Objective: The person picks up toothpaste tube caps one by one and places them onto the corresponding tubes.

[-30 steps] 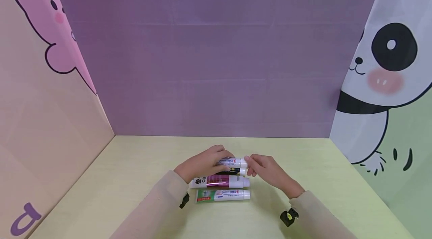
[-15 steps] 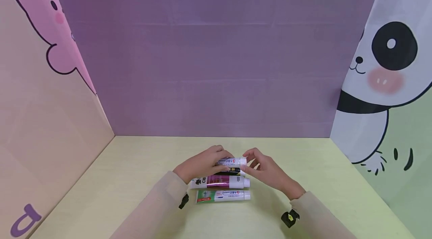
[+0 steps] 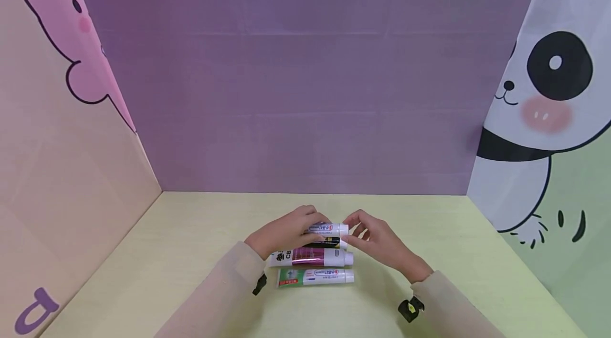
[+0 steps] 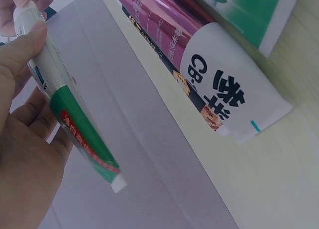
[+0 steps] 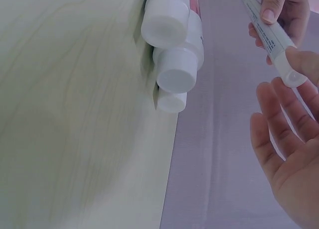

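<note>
My left hand (image 3: 290, 229) grips a white and green toothpaste tube (image 4: 82, 132) above the table, thumb on one side and fingers behind. The tube's capped end points right in the head view. There my right hand (image 3: 379, 242) has its thumb and index finger round the white cap (image 5: 295, 78), while its other fingers are spread apart in the right wrist view. Below lie a black tube (image 3: 329, 243), partly hidden by the left hand, then a purple and white tube (image 3: 307, 257). Nearest the person is another green and white tube (image 3: 315, 277).
The tubes lie in a row on a pale wooden table (image 3: 200, 237), caps to the right. A purple backdrop (image 3: 305, 88) stands at the back. Side panels carry a pink cartoon figure (image 3: 52, 9) and a panda (image 3: 539, 88).
My right hand's curled fingers have opened and set thumb and index finger round the cap afresh. The left hand has kept its hold on the tube, nearly still. The table tubes have not moved.
</note>
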`<move>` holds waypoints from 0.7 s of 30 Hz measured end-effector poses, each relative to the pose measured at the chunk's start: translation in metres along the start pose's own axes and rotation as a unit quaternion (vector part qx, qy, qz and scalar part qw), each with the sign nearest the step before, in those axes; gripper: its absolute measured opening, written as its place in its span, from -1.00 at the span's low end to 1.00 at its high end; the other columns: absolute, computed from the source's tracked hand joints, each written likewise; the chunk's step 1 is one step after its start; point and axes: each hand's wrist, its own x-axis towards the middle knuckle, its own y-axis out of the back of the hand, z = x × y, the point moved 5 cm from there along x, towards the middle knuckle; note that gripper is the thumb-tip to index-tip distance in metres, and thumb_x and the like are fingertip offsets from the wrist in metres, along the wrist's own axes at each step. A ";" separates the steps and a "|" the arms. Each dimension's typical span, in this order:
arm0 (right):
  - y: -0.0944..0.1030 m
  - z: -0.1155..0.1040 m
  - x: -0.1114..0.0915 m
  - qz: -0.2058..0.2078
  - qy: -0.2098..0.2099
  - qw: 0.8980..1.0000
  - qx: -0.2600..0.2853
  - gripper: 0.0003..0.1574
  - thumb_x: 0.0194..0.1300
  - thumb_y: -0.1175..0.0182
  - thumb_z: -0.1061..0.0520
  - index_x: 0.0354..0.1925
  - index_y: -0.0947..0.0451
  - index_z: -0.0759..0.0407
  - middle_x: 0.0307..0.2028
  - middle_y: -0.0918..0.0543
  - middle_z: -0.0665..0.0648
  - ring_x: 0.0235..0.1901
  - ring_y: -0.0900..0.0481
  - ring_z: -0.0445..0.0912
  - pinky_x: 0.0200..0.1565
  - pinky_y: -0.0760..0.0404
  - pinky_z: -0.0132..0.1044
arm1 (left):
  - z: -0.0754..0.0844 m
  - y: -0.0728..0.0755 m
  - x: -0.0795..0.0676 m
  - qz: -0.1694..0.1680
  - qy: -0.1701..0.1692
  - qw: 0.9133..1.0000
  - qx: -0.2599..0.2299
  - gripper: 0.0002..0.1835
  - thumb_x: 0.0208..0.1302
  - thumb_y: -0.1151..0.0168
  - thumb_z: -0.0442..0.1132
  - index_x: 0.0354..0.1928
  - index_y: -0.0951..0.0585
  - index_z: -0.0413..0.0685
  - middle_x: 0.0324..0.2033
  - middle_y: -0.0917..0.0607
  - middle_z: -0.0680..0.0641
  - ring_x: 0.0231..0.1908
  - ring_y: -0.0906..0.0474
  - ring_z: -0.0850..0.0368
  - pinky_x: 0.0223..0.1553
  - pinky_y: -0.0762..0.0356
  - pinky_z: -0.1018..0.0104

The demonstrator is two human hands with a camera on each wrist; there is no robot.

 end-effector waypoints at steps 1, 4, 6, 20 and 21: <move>0.000 0.000 0.000 0.000 0.000 1.000 0.000 -0.71 0.35 -0.35 0.11 -0.02 -0.51 0.07 -0.21 -0.65 -0.03 -0.29 -0.61 -0.12 -0.30 -0.61 -0.27 | 0.000 0.000 0.000 0.000 -0.001 1.000 0.000 -0.59 0.41 -0.27 -0.06 0.22 -0.58 0.00 -0.05 -0.53 0.06 -0.08 -0.42 0.21 0.03 -0.51 0.34; -0.001 0.000 0.001 -0.004 0.001 1.000 0.003 -0.72 0.36 -0.33 0.07 -0.03 -0.51 0.07 -0.23 -0.66 0.00 -0.31 -0.60 -0.13 -0.33 -0.60 -0.28 | -0.002 0.001 -0.001 0.000 -0.003 1.000 -0.002 -0.60 0.41 -0.27 -0.05 0.22 -0.58 0.00 -0.05 -0.53 0.06 -0.08 -0.41 0.22 0.02 -0.51 0.35; -0.001 0.000 0.001 -0.006 0.002 1.000 0.004 -0.72 0.37 -0.32 0.05 -0.03 -0.51 0.07 -0.22 -0.66 -0.01 -0.31 -0.60 -0.14 -0.33 -0.59 -0.28 | -0.002 0.001 -0.001 0.000 -0.004 1.000 -0.004 -0.60 0.41 -0.27 -0.07 0.22 -0.58 0.00 -0.05 -0.53 0.06 -0.08 -0.41 0.21 0.02 -0.51 0.35; -0.003 0.005 0.004 0.005 -0.001 1.000 0.021 -0.70 0.38 -0.32 0.07 0.01 -0.51 0.09 -0.20 -0.64 -0.05 -0.22 -0.61 -0.13 -0.20 -0.61 -0.30 | -0.004 0.003 0.002 0.006 -0.020 1.000 0.000 -0.61 0.42 -0.27 -0.09 0.21 -0.58 -0.02 -0.05 -0.54 0.04 -0.10 -0.42 0.21 0.01 -0.51 0.36; -0.003 0.005 0.004 0.004 -0.001 1.000 0.021 -0.69 0.38 -0.32 0.07 0.02 -0.51 0.09 -0.20 -0.64 -0.04 -0.22 -0.60 -0.13 -0.20 -0.60 -0.30 | -0.004 0.003 0.002 0.005 -0.020 1.000 0.001 -0.61 0.42 -0.27 -0.09 0.21 -0.58 -0.02 -0.05 -0.54 0.04 -0.10 -0.42 0.21 0.01 -0.51 0.36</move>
